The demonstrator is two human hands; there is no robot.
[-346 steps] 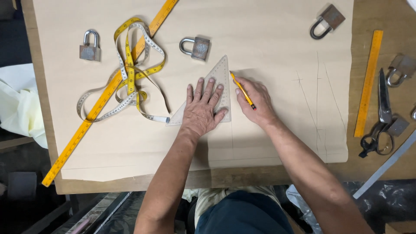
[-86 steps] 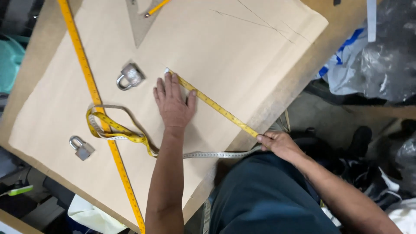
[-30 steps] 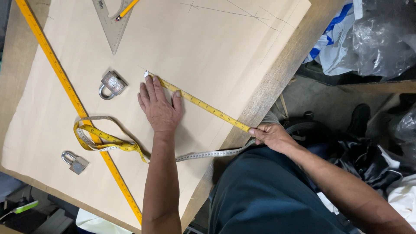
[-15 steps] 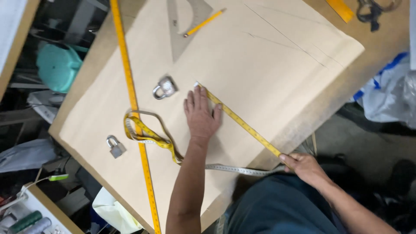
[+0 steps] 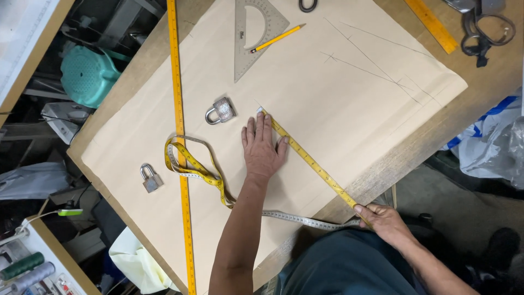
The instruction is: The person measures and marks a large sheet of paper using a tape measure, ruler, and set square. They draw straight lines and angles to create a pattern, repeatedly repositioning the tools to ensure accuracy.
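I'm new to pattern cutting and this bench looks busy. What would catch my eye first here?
The yellow tape measure, pulled taut across the big sheet of tan paper: the left hand pins its end flat mid-sheet, the right hand holds it at the table's near edge. Next, two padlocks resting on the paper, left of the hand.

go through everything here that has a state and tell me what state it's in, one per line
left hand: flat on the paper, pinning the tape's end
right hand: pinching the tape at the table edge
measuring tape: pulled taut between the hands, the rest looped loose
brown paper: spread flat, pencil lines drawn
padlock: shackle closed, lying on the paper
second padlock: closed
pencil: lying across the set square
scissors: closed
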